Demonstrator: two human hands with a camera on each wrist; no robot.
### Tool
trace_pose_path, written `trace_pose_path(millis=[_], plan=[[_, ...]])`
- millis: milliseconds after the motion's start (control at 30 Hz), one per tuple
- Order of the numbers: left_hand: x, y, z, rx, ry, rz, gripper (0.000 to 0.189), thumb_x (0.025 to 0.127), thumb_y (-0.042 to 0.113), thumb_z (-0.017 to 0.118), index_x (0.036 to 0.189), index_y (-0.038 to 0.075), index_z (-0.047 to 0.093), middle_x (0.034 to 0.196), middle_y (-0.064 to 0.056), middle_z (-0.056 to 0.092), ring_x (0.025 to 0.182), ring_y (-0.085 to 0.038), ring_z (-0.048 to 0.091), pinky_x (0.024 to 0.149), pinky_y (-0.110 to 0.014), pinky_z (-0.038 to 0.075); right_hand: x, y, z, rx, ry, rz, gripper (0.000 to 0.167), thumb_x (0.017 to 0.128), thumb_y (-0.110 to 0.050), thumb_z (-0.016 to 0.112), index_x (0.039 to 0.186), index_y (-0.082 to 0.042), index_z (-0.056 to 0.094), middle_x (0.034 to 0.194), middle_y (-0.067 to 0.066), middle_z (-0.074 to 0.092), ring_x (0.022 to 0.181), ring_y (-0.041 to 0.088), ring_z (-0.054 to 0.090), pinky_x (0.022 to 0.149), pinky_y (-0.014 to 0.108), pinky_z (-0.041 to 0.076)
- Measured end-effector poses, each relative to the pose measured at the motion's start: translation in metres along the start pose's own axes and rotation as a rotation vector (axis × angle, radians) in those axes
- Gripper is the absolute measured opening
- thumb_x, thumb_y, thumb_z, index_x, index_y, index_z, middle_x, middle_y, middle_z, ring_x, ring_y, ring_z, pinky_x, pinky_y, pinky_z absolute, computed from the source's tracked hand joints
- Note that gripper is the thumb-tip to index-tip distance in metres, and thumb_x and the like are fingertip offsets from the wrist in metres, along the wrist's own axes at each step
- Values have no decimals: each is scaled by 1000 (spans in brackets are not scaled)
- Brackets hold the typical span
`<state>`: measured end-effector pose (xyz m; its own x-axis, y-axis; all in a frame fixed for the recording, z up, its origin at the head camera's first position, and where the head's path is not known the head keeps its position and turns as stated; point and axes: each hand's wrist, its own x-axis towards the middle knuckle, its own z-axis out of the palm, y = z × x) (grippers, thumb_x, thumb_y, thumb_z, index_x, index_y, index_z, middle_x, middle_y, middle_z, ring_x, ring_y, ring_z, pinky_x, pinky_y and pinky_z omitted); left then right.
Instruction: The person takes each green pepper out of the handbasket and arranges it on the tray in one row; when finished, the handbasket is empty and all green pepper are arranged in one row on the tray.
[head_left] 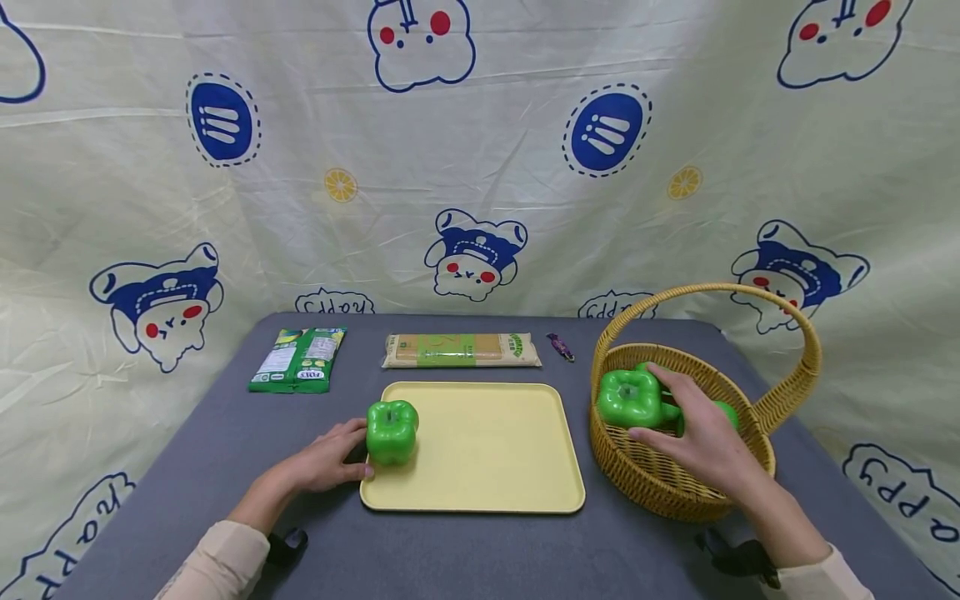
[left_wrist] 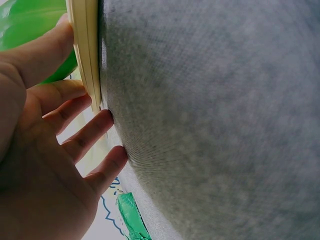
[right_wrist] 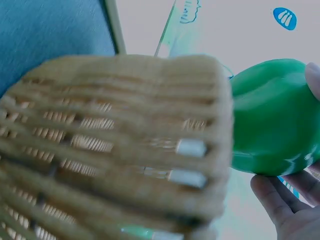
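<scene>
My left hand (head_left: pixel 330 457) touches the left edge of a pale yellow tray (head_left: pixel 487 450). In the left wrist view its fingers are spread, and the thumb lies by the tray's rim (left_wrist: pixel 86 45). A green bell pepper (head_left: pixel 392 432) stands on the tray's left side, close to that hand. My right hand (head_left: pixel 708 437) grips another green bell pepper (head_left: pixel 628 398) between thumb and fingers at the wicker basket (head_left: pixel 637 483). The right wrist view shows this pepper (right_wrist: pixel 275 117) beside the basket's woven wall (right_wrist: pixel 115 145). More green shows inside the basket, partly hidden by my hand.
A green snack packet (head_left: pixel 298 360) lies at the back left. Behind the tray is a long packet of noodles (head_left: pixel 461 350), with a small purple wrapped item (head_left: pixel 560 347) to its right. The basket's tall handle (head_left: pixel 806 358) arches over it. A printed curtain (head_left: pixel 480 150) hangs behind the table.
</scene>
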<state>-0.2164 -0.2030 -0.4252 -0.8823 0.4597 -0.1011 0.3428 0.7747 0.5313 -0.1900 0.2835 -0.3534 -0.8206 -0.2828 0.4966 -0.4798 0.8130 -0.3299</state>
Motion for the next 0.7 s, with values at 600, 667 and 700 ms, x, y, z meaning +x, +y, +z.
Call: trace_pose_path(millis=[600,667,700], plan=[[0,0,-1,-5,-8,-1,68,87,31,67,139,-4,41,144,-23,38,132,-45,34,103,-65,26,5,-30,12,50,-11,-52,92,71,-25,83,147,-15,32,132,15,49,112,27,54,85,50,49],[0,1,-1,-5,-9,-3,68,87,31,67,139,-4,41,143,-22,38,132,-45,34,103,-65,26,6,-32,15,63,-16,-51,93,70,-25,84,146,-14,32,132,15,49,114,27,53,87,51,48],[0,1,-1,-4,-9,-3,68,87,31,67,139,-4,41,143,-22,38,132,-45,34,103,-65,26,6,-33,17,69,-17,-53,93,70,-25,84,146,-13,33,132,14,49,114,27,53,87,51,48]])
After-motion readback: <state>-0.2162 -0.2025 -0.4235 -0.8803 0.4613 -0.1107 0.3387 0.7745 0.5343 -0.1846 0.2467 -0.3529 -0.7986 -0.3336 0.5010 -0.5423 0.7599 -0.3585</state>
